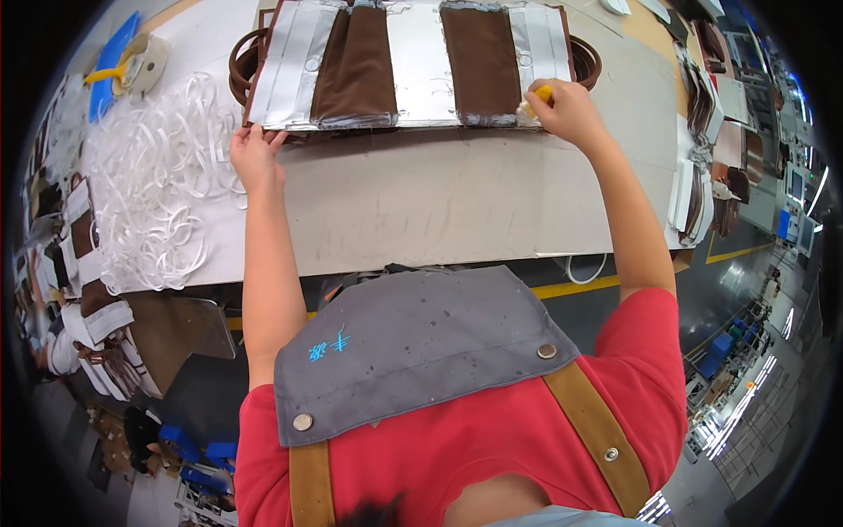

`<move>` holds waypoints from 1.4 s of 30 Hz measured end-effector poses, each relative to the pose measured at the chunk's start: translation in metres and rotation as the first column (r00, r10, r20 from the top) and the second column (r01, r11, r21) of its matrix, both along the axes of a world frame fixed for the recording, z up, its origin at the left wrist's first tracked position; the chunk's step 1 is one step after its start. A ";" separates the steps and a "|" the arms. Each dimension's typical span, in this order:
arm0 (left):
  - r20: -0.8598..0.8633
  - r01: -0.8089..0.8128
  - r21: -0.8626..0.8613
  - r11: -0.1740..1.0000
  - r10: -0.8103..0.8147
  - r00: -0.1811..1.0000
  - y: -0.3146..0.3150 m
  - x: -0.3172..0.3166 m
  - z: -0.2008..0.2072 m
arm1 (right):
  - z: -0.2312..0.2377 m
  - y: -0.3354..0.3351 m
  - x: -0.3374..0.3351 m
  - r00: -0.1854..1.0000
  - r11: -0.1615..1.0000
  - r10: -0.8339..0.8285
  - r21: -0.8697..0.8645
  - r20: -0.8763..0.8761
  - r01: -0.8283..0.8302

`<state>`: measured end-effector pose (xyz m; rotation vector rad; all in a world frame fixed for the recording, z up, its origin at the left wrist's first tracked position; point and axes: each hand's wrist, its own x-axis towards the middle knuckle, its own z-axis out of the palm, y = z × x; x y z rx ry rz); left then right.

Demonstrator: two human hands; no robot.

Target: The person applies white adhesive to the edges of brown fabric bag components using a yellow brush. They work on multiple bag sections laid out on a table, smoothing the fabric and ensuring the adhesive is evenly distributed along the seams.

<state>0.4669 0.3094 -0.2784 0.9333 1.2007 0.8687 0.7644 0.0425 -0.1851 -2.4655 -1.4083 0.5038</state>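
An opened-out brown bag piece (483, 66) lies at the far side of the table, with white backing strips and brown rolled handles (244, 66) at its sides. Whitish smears run along its near edge. My left hand (256, 160) grips the near left corner, fingertips at the edge. A small yellow-handled brush (543, 93) is pinched in my right hand (566, 112); its pale tip is at the near right corner of the bag piece, partly hidden by my fingers.
A tangled heap of white strips (162, 176) covers the table's left part. Behind it stand a round tub (151, 68) with a yellow handle and a blue board (112, 66). Stacked brown and white pieces (698, 189) line the right side. The table's front edge (421, 262) is near my apron.
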 end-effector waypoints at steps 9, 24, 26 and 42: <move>-0.015 0.009 -0.011 1.000 -0.009 1.000 0.004 0.000 -0.002 | -0.008 -0.025 0.007 0.994 0.993 -0.047 0.100 -0.102 0.058; -0.018 0.005 -0.005 1.000 -0.005 1.000 0.006 -0.002 -0.005 | -0.020 -0.053 0.001 0.891 0.874 -0.282 0.287 -0.356 0.392; -0.010 0.006 -0.006 1.000 -0.006 1.000 0.007 -0.002 -0.007 | -0.018 -0.056 0.003 0.937 0.911 -0.191 0.304 -0.292 0.280; 0.026 0.018 -0.001 1.000 -0.018 1.000 0.003 0.001 -0.002 | 0.003 -0.042 0.019 0.994 0.997 -0.015 0.076 -0.105 0.023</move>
